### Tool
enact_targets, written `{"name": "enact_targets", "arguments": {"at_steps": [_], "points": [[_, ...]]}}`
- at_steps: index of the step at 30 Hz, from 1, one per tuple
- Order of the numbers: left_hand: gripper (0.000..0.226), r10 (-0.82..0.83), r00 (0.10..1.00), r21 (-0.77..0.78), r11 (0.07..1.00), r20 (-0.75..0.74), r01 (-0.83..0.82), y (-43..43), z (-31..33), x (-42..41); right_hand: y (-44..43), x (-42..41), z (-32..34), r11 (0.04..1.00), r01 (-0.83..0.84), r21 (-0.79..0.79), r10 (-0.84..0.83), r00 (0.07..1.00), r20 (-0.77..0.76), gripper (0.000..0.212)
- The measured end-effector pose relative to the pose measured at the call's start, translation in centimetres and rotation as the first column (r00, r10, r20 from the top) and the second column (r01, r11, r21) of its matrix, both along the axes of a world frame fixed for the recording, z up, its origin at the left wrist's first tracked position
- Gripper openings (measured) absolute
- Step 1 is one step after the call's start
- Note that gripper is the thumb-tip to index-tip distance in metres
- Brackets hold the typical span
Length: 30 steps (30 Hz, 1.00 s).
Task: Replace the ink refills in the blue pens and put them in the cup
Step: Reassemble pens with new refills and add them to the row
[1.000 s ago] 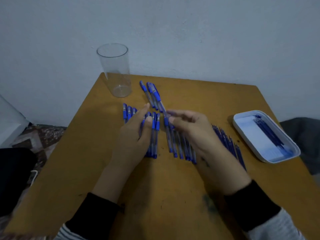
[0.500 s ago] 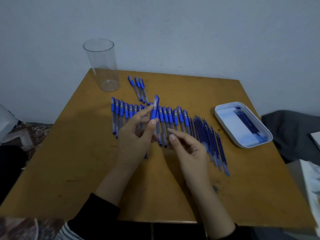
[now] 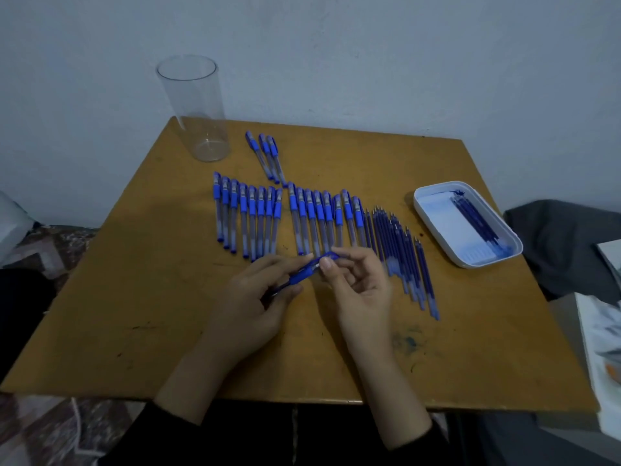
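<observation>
At upper left a clear cup (image 3: pixel 198 112) stands on the table (image 3: pixel 134 297), and rows of pens (image 3: pixel 252 216) lie mid-frame. Below them the left hand (image 3: pixel 248 307) grips a pen (image 3: pixel 304 272) and the right hand (image 3: pixel 363 290) pinches its cap end. Refills (image 3: pixel 403 260) and a tray (image 3: pixel 490 258) lie to the right.

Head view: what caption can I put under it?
Left hand and right hand hold one pen; cup stands empty.

bare wood on the table (image 3: pixel 141 314) runs down the left side up to the cup (image 3: pixel 198 105) and along the near edge. two rows of pens (image 3: pixel 252 213) and loose refills (image 3: pixel 403 260) bar the middle; three pens (image 3: pixel 268 156) lie just right of the cup, and the tray (image 3: pixel 443 227) fills the right edge.
</observation>
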State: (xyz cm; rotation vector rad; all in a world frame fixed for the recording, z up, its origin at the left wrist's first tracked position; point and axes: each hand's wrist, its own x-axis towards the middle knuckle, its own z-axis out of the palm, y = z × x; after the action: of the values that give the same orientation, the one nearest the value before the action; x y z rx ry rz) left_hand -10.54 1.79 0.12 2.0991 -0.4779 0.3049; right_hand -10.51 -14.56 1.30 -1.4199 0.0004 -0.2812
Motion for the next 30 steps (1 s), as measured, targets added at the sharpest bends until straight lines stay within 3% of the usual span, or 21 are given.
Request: {"name": "enact_targets", "arguments": {"at_steps": [7,11,20,24,30], "points": [[0.029,0.046,0.998,-0.078,0.996,0.047,-0.042,-0.6,0.2,0.0,-0.2,-0.1,-0.1,1.0,-0.011,0.012,0.011,1.0,0.025,0.014],[0.024,0.014,1.0,-0.145,0.989,-0.026,-0.018,-0.6,-0.1,-0.2,-0.2,-0.3,-0.2,1.0,-0.015,0.004,0.015,0.998,0.06,0.012],[0.04,-0.066,0.998,-0.137,0.989,-0.012,0.063,-0.6,-0.8,0.0,-1.0,0.4,-0.2,0.998,0.001,-0.055,0.002,0.998,0.064,0.02],[0.043,-0.018,1.0,-0.129,0.991,0.002,0.019,-0.6,-0.9,0.0,-0.9,0.5,0.0,0.998,-0.006,-0.057,0.01,0.997,0.074,0.008],[0.036,0.132,0.99,-0.129,0.984,0.046,-0.125,-0.5,-0.4,-0.3,-1.6,0.5,0.3,0.998,0.055,-0.034,-0.054,0.998,0.02,0.014]]}}
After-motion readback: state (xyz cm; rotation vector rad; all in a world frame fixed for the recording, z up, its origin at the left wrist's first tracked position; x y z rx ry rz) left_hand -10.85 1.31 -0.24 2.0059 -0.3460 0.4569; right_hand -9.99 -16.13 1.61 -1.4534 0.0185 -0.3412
